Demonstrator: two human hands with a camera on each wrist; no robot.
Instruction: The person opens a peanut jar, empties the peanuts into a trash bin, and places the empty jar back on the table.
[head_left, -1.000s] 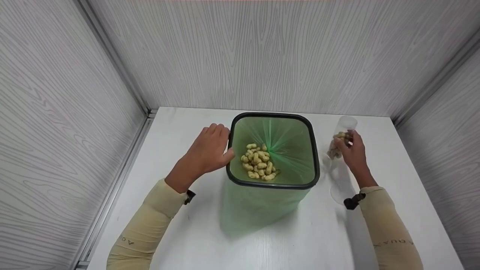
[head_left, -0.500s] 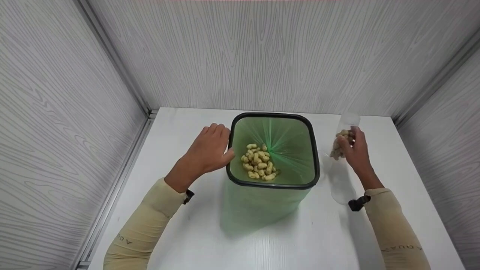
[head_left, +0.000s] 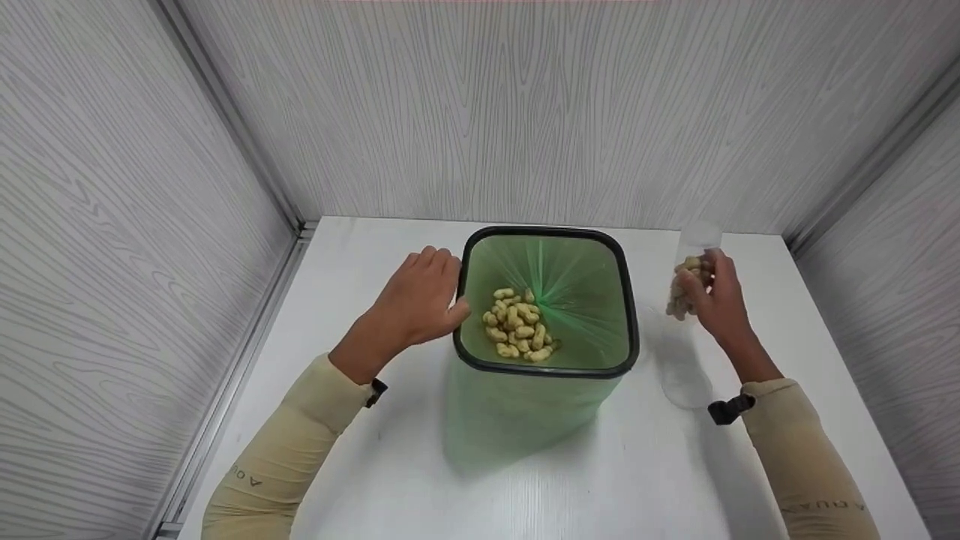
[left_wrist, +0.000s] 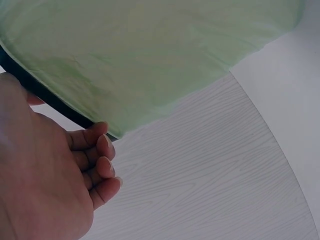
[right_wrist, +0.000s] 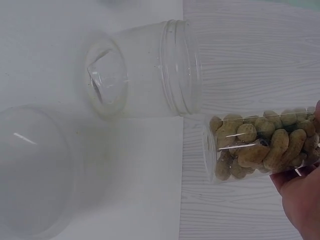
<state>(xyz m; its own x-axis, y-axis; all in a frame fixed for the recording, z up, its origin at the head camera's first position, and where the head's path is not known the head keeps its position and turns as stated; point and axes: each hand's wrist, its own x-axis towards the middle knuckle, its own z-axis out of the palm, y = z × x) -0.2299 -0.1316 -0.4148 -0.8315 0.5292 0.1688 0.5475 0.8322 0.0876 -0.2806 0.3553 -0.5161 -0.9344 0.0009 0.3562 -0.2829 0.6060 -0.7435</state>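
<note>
A green bin [head_left: 525, 405] with a black rim [head_left: 546, 371] stands mid-table, holding a small heap of peanuts [head_left: 517, 326]. My left hand [head_left: 416, 300] grips the rim at its left side, thumb over the top; in the left wrist view its fingers [left_wrist: 103, 167] curl at the dark rim. On the right, my right hand [head_left: 721, 300] holds a clear cylindrical container [right_wrist: 260, 145] partly filled with unshelled peanuts. The container tilts, with its peanut-filled end low. In the right wrist view the hand's fingers show only in part at the right edge.
Near the container on the white table [head_left: 375, 465] is a clear jar [right_wrist: 145, 70] with a threaded neck. A clear round lid-like piece [right_wrist: 35, 170] is beside it. Grey wood-grain walls [head_left: 480, 112] enclose the table's back and sides.
My right hand has shifted slightly right and away from the bin, lifting the peanut container a little. My left hand stays on the rim.
</note>
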